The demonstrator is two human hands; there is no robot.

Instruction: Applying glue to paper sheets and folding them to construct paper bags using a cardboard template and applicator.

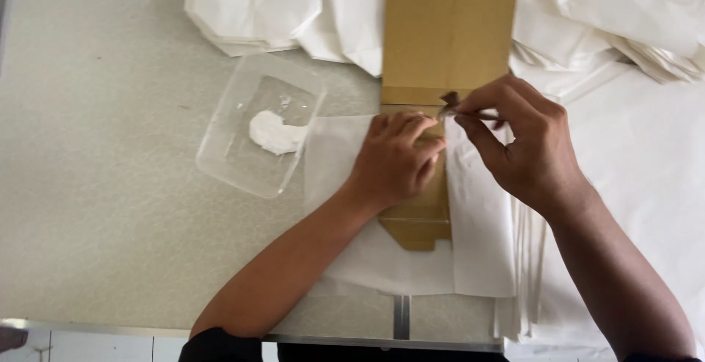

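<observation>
A brown cardboard template (446, 39) lies lengthwise on the table with white paper sheets (481, 222) folded around its lower part. My left hand (394, 160) presses down on the paper and cardboard at the middle. My right hand (518, 142) pinches a small brush (459, 109) whose dark bristle tip touches the paper edge just beside my left fingertips. A clear plastic tray (228, 160) holding a lump of white paste (273, 133) sits to the left of my left hand.
Stacks of white paper bags (257, 2) fan out along the far edge and to the right (639, 149). The grey speckled tabletop (95, 149) extends left. A metal table edge (110, 327) runs along the near side.
</observation>
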